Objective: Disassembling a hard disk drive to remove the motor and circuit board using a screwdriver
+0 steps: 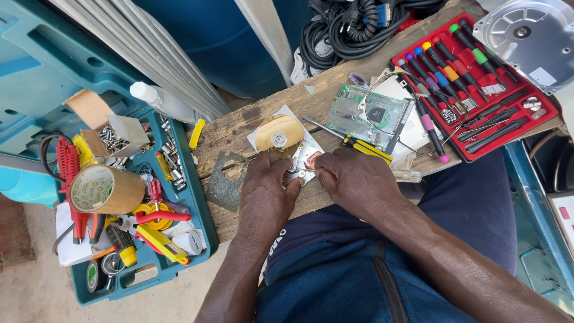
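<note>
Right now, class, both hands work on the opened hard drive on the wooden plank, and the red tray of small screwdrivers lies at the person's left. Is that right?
Not quite. In the head view the red tray of small screwdrivers lies to the person's right, not left. The rest holds: the left hand and the right hand both work on the opened hard drive on the wooden plank.
</note>
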